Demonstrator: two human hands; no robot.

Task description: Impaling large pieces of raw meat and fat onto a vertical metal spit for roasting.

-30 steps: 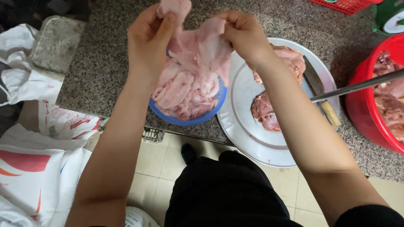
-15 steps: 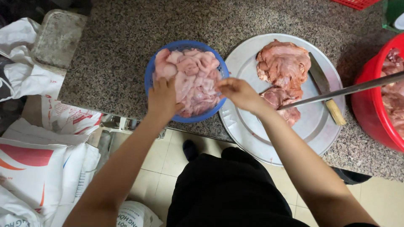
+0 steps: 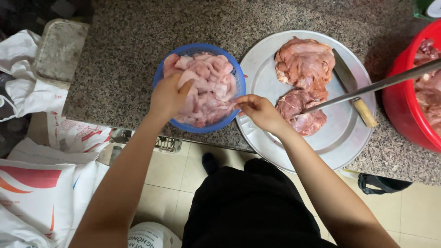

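At the front edge of the speckled stone counter [image 3: 138,59], my left hand [image 3: 169,96] presses down on the pale pink meat scraps [image 3: 206,87] heaped in one round blue basket [image 3: 232,73], fingers curled over the pile at its near left side. My right hand [image 3: 259,110] sits just beside the basket's right rim, its fingertips pressed together as if pinching a small bit of meat, though I cannot tell what, if anything, is between them. To the right, one round metal tray [image 3: 271,78] overhangs the counter's front edge and carries two slabs of darker red meat [image 3: 305,64], one behind the other and touching, plus one cleaver [image 3: 351,87] with a wooden handle lying along the tray's right side. A long metal rod [image 3: 381,82] crosses above the tray from the right, its tip at the nearer slab. At the counter's right edge stands one red tub [image 3: 404,110], holding more raw meat. One grey rectangular tray [image 3: 59,48] sits at the far left corner. Printed white sacks [image 3: 36,197] lie on the floor below.
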